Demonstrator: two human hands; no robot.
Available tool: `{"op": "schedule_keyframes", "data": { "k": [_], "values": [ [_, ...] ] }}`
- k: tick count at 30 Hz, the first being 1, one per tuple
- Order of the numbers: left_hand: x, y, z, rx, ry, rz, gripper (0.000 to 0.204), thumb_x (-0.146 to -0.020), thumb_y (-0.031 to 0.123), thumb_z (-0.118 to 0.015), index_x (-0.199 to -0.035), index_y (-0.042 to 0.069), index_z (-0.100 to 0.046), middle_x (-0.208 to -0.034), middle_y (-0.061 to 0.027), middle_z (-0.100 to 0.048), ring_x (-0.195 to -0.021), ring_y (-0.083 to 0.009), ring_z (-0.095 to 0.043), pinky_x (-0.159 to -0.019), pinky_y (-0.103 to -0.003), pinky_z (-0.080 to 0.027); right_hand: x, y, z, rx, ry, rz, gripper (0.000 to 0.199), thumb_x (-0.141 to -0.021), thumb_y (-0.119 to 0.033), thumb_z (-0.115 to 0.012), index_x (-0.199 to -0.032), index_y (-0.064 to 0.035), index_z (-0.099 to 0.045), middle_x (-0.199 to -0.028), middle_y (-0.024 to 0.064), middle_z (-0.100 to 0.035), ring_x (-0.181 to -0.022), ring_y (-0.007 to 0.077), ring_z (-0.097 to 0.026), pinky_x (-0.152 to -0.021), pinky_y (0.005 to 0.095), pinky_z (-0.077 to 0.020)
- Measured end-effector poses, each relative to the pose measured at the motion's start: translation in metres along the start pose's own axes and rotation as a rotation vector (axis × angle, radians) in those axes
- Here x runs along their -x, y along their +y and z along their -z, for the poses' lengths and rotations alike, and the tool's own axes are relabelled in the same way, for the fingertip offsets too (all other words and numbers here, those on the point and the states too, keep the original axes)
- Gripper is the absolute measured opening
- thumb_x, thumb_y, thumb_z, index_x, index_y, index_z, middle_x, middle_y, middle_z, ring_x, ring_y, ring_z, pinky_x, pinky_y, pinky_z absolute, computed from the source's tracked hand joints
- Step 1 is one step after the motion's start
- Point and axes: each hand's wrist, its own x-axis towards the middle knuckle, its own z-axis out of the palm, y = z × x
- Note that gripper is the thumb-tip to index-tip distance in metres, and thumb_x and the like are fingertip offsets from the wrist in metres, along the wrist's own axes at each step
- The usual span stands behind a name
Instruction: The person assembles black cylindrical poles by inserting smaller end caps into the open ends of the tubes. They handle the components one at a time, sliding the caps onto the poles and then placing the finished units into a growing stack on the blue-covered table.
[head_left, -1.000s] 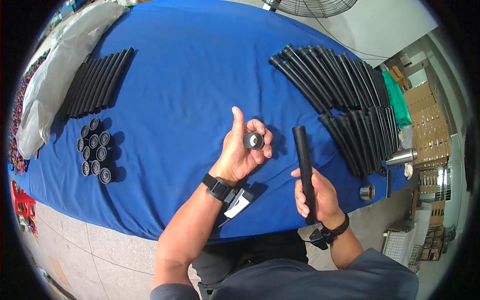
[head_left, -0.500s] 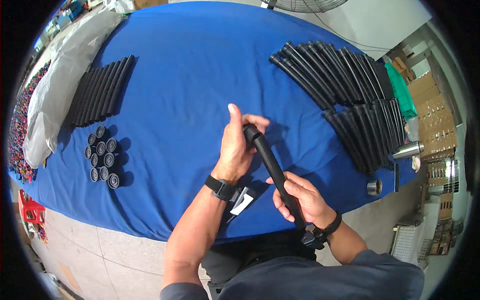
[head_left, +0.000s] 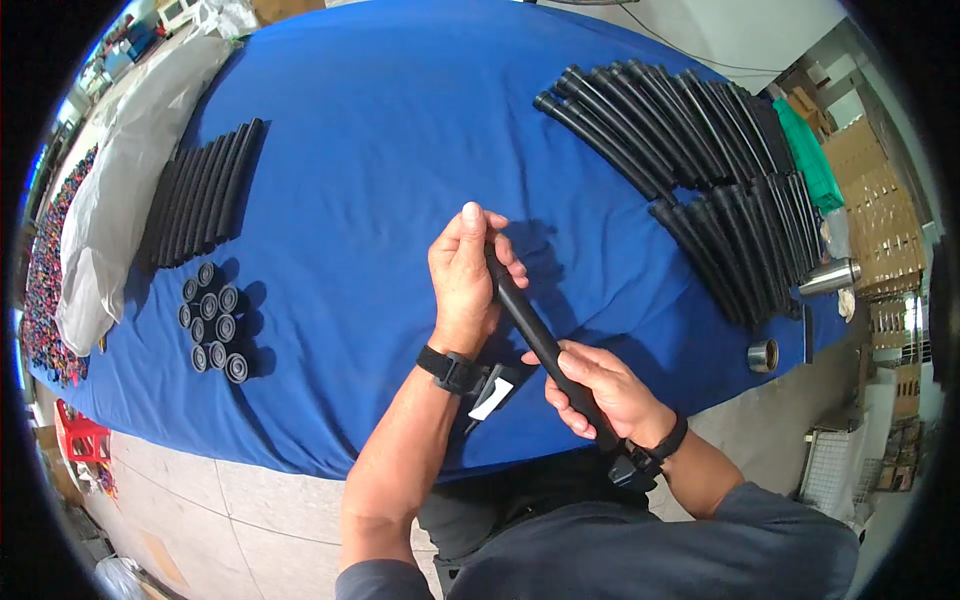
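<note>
A black tube (head_left: pixel 530 322) slants across in front of me, above the near part of the blue-covered table. My left hand (head_left: pixel 462 275) is closed round its upper end, thumb pointing up, so most of that end is hidden. Farther down, my right hand (head_left: pixel 612 392) grips the tube, with thumb on top and fingers curled underneath. Left of my hands stands a cluster of small round black caps (head_left: pixel 208 306) with ringed tops. Behind the caps lies a row of black tubes (head_left: pixel 205 195), side by side.
Two rows of capped black tubes (head_left: pixel 640 125) lie on the right. Near them are a shiny metal cylinder (head_left: pixel 830 277), a metal ring (head_left: pixel 763 356) and a green bin (head_left: pixel 808 155). Whitish plastic sheeting (head_left: pixel 135 190) covers the left edge. A red stool (head_left: pixel 82 437) stands on the floor.
My left hand has closed from a looser, spread hold to a wrap round the tube's upper end. My right hand keeps its grip. The view has shifted slightly.
</note>
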Motion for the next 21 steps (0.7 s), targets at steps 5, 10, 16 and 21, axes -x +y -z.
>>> {"op": "schedule_keyframes", "data": {
  "k": [5,10,16,21],
  "values": [
    [0.000,-0.002,0.002,-0.007,0.010,0.007,0.040,-0.106,0.042,-0.054,-0.097,0.004,-0.061,-0.063,-0.0021,-0.053,-0.051,-0.0140,-0.056,-0.047,-0.029,-0.052,-0.001,-0.001,-0.003,0.129,0.052,0.034,0.045,-0.110,-0.038,-0.047,-0.140,-0.0046,-0.051,-0.078,0.0034,-0.057,-0.052,0.0074,-0.053,-0.041,0.0222,-0.0438],
    [-0.001,-0.007,0.003,-0.014,0.034,-0.002,0.041,-0.106,0.040,-0.056,-0.092,0.002,-0.062,-0.063,-0.0026,-0.055,-0.049,-0.0130,-0.057,-0.045,-0.028,-0.052,-0.004,0.001,-0.002,0.311,0.134,0.065,0.043,-0.110,-0.035,-0.046,-0.137,-0.0020,-0.051,-0.076,0.0031,-0.056,-0.051,0.0076,-0.052,-0.041,0.0234,-0.0439],
    [-0.001,-0.006,0.003,-0.025,0.053,0.009,0.041,-0.106,0.041,-0.055,-0.094,0.002,-0.062,-0.065,-0.0028,-0.055,-0.053,-0.0142,-0.057,-0.048,-0.030,-0.053,-0.006,-0.004,-0.013,0.512,0.222,0.075,0.024,-0.110,-0.030,-0.046,-0.105,-0.0076,-0.051,-0.075,0.0002,-0.053,-0.052,0.0063,-0.051,-0.040,0.0233,-0.0434],
    [0.001,0.009,-0.008,0.294,0.099,0.079,0.058,-0.104,0.060,-0.046,-0.108,0.003,-0.060,-0.080,-0.0081,-0.059,-0.076,-0.0218,-0.064,-0.070,-0.039,-0.059,-0.009,-0.007,0.000,0.922,0.309,0.358,0.028,-0.106,-0.026,-0.056,-0.125,-0.0051,-0.055,-0.078,0.0012,-0.058,-0.062,0.0078,-0.058,-0.054,0.0241,-0.0484]
  ]
}}
